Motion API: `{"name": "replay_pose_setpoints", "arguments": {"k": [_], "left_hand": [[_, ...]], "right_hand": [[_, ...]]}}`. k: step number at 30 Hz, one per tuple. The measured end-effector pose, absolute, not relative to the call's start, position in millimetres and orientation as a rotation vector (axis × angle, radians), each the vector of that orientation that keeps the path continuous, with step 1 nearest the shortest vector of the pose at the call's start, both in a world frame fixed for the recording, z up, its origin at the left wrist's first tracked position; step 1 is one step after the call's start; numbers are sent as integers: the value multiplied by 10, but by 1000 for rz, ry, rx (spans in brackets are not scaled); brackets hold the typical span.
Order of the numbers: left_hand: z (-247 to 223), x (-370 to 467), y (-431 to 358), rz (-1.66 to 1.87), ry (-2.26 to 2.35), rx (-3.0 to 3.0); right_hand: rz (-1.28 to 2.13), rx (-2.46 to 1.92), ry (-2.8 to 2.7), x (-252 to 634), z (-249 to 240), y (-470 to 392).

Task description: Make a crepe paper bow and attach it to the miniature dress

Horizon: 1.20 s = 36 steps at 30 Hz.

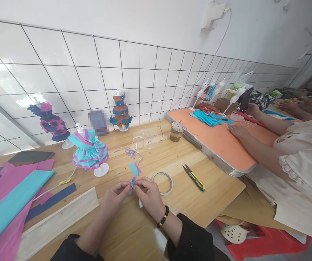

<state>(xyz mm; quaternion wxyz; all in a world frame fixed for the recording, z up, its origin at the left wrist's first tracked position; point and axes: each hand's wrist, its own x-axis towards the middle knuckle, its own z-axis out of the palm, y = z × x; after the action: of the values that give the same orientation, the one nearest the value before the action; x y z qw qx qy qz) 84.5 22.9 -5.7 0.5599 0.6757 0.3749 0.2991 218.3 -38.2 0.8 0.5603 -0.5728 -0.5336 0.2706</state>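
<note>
Both hands meet over the front middle of the wooden table (199,206). My left hand (118,192) and my right hand (150,195) pinch a small blue and purple paper strip (132,182) between their fingertips. Just beyond the fingers lies a light blue paper piece with a purple edge (133,168). A small purple and blue scrap piece (130,153) rests farther back. Beside my right hand is a roll of tape (171,183) lying flat. Yellow and black thread snips (195,178) lie to its right.
Dressed mannequins (90,152) stand at the back left. Coloured paper sheets (11,203) cover the left side. A lidded cup (176,131) stands near an orange folding table (221,141), where another person's hand (239,132) rests. A clear disc (150,139) lies behind.
</note>
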Motion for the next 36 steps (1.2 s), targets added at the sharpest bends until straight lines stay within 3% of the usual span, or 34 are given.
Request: {"name": "replay_pose_setpoints", "arguments": {"k": [29,36], "left_hand": [[-102,814,269,651,755,1271],[-97,840,258,639,645,1039]], "right_hand": [[775,-1251,-1361,2272,-25,-337],[955,-1130,-1231,2267,18,-337]]}}
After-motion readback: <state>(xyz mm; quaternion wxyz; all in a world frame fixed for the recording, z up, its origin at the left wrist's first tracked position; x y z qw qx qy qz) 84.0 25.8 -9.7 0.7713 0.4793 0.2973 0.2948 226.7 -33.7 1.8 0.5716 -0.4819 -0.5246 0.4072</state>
